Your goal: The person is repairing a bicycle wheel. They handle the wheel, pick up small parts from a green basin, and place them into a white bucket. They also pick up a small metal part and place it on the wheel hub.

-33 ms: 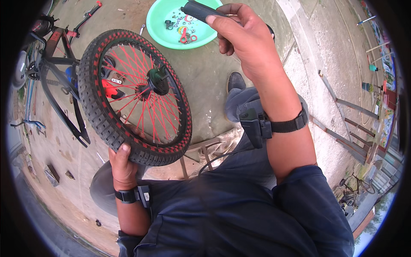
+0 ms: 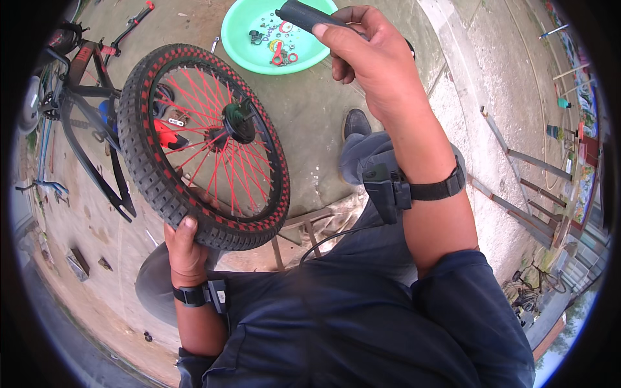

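Note:
A bicycle wheel point(image 2: 139, 155) with a black knobby tyre, red spokes and a red-and-black chequered rim stands tilted at my left. My left hand point(image 2: 185, 249) is closed round its lower edge, thumb on the tread and fingers partly hidden behind the tyre. Raised at the upper right, my right hand point(image 2: 365, 52) is wrapped round a black tube-like piece point(image 2: 303, 15), whose blunt end points left. Its kind is unclear. A dark curved bit shows behind that hand, and I cannot tell whether it belongs to the same piece.
Beyond the wheel, a green basin point(image 2: 242, 55) holds small metal parts and a red-handled tool. A dark bicycle frame point(image 2: 84, 139) lies at the left. A red and black tool point(image 2: 169, 137) shows behind the spokes. A metal frame point(image 2: 537, 165) lies on the ground at the right.
My right hand and the black tube-like piece have shifted very slightly to the right. The wheel and my left hand look unchanged.

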{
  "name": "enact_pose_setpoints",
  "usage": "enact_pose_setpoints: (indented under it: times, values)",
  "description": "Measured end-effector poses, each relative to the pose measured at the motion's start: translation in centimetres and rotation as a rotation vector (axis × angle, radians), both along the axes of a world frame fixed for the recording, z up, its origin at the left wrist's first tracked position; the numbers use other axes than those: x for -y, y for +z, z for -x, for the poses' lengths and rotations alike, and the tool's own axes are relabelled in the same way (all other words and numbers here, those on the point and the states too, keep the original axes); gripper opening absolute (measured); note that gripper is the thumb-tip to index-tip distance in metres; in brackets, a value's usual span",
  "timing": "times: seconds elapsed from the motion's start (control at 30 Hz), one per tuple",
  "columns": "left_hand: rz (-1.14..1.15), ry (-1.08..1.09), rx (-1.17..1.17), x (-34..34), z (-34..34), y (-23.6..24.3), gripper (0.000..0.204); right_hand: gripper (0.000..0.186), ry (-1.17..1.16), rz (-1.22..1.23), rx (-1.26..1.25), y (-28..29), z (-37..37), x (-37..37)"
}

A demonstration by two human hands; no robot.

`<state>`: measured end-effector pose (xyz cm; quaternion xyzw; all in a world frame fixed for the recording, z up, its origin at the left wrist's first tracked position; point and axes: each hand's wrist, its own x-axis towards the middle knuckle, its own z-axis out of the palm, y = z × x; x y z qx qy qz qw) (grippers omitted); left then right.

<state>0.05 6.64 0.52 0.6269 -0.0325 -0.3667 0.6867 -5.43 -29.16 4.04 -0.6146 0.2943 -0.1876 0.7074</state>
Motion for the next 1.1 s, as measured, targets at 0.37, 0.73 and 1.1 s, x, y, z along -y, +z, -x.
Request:
enact_pose_setpoints:
  times: [0.37,0.73,1.1]
  values:
    - [0.025,0.005,0.008,-0.1,0.0,-0.3,0.074,0.033,0.005,0.156,0.067,-0.3,0.4,-0.1]
    - [0.071,0.076,-0.018,0.2,-0.1,-0.2,0.070,0.036,-0.164,0.373,0.165,-0.3,1.0,1.4]
    - [0.026,0.075,0.002,0.6,-0.2,0.0,0.081,0.031,-0.332,0.136,0.335,0.9,3.4,4.8]
